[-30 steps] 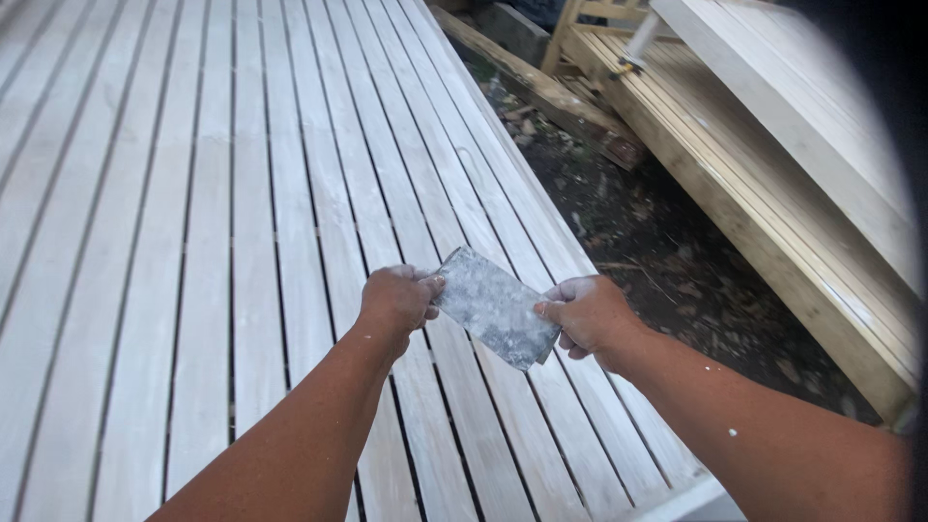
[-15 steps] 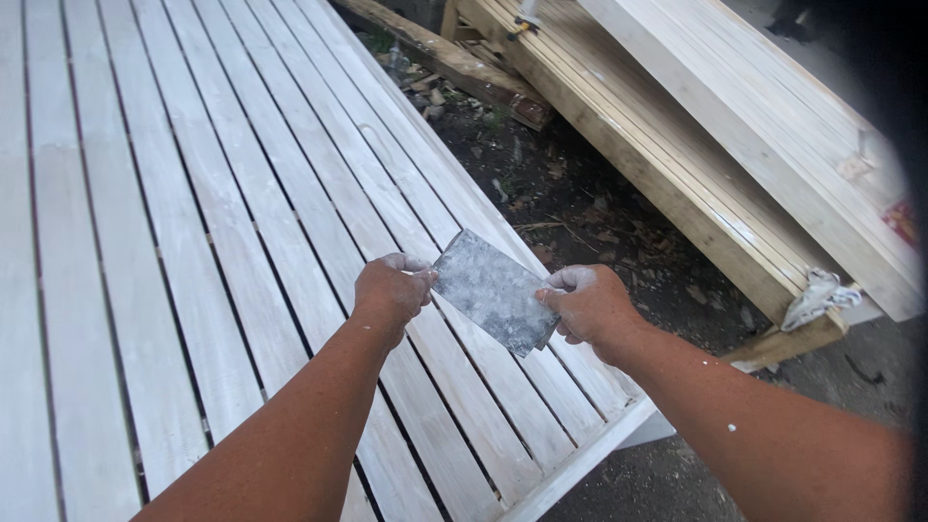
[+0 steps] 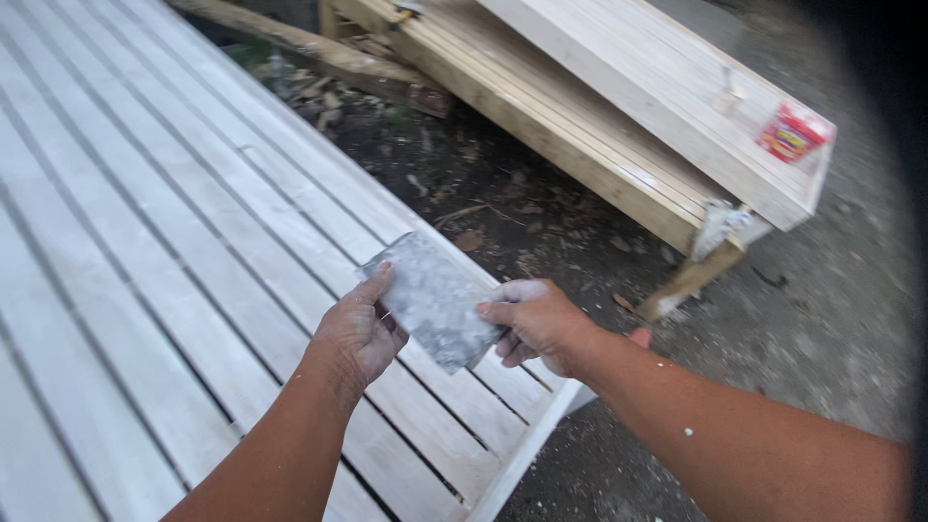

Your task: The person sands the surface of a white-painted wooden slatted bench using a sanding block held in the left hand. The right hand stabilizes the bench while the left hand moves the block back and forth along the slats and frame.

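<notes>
White slatted wooden panel below; beside it dirt ground bearing stacked timber.

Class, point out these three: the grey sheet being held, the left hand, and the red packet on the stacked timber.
grey sheet [image 3: 435,295], head view, its dusty middle
left hand [image 3: 360,329], head view, back of hand
red packet [image 3: 793,133], head view, its front

Two bare hands were in view, the left hand and the right hand. One grey, dust-coated rectangular sheet was counted between them, over the near right corner of one white-painted slatted wooden panel. One stack of pale timber boards carried one small red packet at its right end.
</notes>
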